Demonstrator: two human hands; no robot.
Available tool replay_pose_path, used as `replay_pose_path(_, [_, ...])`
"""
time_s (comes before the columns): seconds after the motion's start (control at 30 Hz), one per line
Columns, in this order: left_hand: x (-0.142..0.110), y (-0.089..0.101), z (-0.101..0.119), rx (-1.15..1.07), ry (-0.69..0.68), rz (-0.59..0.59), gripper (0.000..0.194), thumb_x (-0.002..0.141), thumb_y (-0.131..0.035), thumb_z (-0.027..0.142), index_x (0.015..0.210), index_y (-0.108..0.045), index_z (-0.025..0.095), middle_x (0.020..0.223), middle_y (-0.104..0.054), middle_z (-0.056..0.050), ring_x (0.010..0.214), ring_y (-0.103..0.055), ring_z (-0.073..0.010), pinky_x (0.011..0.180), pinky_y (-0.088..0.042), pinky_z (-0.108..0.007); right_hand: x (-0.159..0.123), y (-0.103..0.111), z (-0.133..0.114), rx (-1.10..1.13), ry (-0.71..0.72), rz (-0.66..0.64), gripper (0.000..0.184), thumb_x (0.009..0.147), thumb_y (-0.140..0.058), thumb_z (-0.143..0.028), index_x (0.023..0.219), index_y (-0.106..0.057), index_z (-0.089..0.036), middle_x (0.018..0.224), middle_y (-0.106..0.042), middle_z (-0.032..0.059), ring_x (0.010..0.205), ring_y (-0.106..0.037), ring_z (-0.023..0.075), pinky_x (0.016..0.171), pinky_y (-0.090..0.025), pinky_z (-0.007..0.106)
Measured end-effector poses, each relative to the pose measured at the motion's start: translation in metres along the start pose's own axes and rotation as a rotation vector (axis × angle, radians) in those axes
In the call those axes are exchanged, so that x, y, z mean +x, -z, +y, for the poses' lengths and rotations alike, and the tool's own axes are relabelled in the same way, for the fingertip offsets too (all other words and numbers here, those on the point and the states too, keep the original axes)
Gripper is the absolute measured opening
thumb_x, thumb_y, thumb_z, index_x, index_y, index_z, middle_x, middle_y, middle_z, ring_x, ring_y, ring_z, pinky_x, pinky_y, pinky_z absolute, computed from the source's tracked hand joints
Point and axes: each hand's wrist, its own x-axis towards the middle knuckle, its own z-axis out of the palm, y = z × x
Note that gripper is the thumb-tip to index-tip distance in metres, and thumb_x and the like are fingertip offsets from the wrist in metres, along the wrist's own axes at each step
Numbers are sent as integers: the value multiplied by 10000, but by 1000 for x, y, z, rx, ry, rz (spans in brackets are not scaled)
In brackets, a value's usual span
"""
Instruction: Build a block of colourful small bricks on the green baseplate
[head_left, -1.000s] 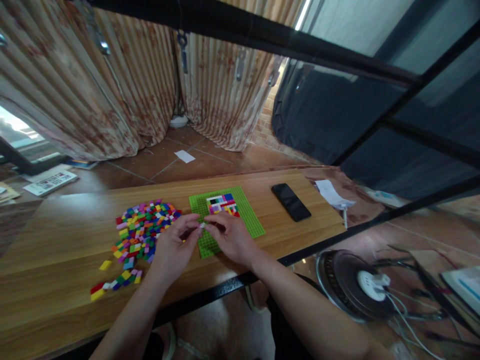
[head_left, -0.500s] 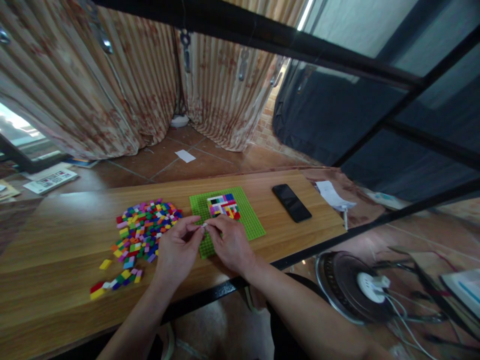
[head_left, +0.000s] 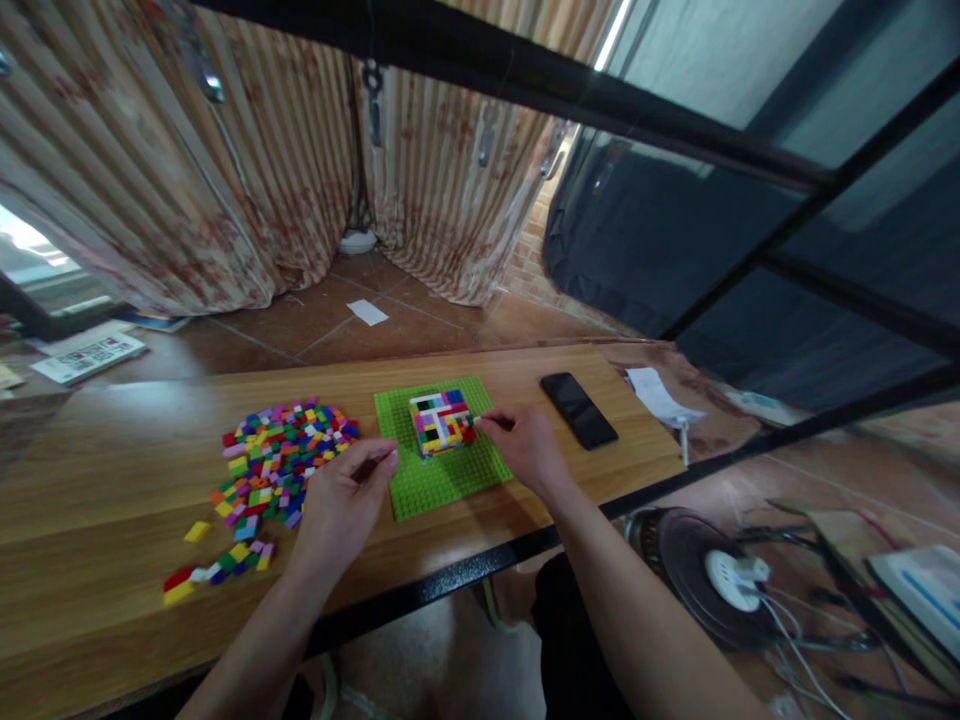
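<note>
My right hand (head_left: 527, 446) pinches a small whitish building brick (head_left: 478, 421) at the right edge of a multicoloured brick block (head_left: 441, 422). The block stands on a green studded baseplate (head_left: 415, 495) and has dark gaps in its top. My left hand (head_left: 347, 500) hovers by the baseplate's left edge, thumb and forefinger pressed together. A pale pinkish spot shows at those fingertips; whether it is a brick or a nail I cannot tell. Just beyond the left hand lies a loose pile of coloured bricks (head_left: 281, 460).
A black phone (head_left: 578, 410) lies right of the baseplate on the wooden table (head_left: 112, 480). Several bricks form a short row (head_left: 225, 568) near the front left. The table's dark front edge (head_left: 442, 583) runs below my forearms. A power strip (head_left: 731, 580) rests on a round stool at the right.
My hands have parted. The right hand moved right with the small whitish brick to the block's right side; the left drew slightly left. More of the block now shows.
</note>
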Motion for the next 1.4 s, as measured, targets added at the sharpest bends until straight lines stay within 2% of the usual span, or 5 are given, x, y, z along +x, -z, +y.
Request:
replay_pose_path(0.17, [-1, 0, 0, 34, -37, -10, 295, 786, -600, 419, 900, -728, 180, 858, -760, -63, 784, -698, -209, 739, -552, -317, -2, -4, 2, -89, -28, -59, 158, 837, -659, -277, 803, -784, -187, 709, -746, 30, 640, -637, 148, 570, -358, 255])
replay_pose_path(0.43, [-1, 0, 1, 61, -38, -35, 282, 790, -592, 412, 885, -722, 181, 843, -758, -58, 769, -701, -210, 736, -554, -315, 1, -13, -1, -65, -83, -62, 158, 832, -675, -284, 780, -782, -180, 732, -756, 42, 658, -651, 149, 574, -361, 252])
replay_pose_path(0.87, [-2, 1, 4, 78, -44, -55, 275, 809, -573, 406, 883, -712, 180, 863, -758, -63, 784, -699, -211, 741, -543, -318, 3, -12, 0, -71, -36, -98, 211, 846, -597, -235, 789, -791, -175, 671, -731, 26, 594, -598, 130, 564, -342, 240])
replay_pose_path(1.23, [-3, 0, 1, 84, -51, -69, 263, 810, -575, 394, 881, -716, 184, 857, -759, -58, 773, -699, -203, 727, -543, -302, 7, -18, 6, 52, -112, -81, 215, 798, -619, -279, 735, -780, -152, 573, -670, 2, 529, -551, 104, 509, -330, 214])
replay_pose_path(1.4, [-4, -1, 5, 68, -104, -60, 256, 807, -576, 389, 854, -729, 190, 841, -757, -51, 747, -692, -192, 691, -545, -282, 7, -21, 6, 46, -123, -59, 210, 795, -612, -262, 729, -778, -153, 579, -675, 5, 541, -563, 104, 498, -330, 207])
